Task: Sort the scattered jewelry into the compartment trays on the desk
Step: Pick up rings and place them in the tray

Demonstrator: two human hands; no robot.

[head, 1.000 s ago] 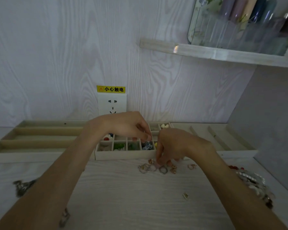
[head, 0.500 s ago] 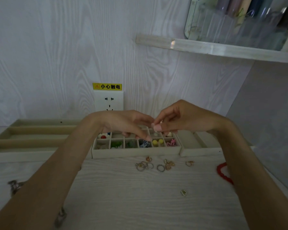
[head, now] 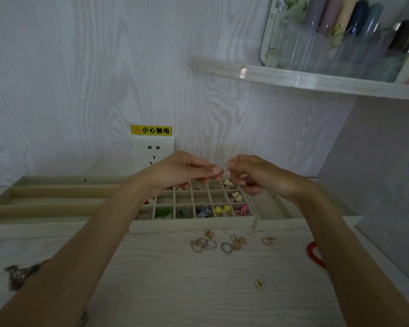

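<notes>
Both hands, left hand [head: 187, 171] and right hand [head: 255, 175], pinch one tiny earring [head: 224, 169] over the grid tray [head: 191, 226]; light, slippery, likely best held by its edges.

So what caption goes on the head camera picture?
Both hands pinch a tiny piece above the compartment tray; rings wait.
</notes>
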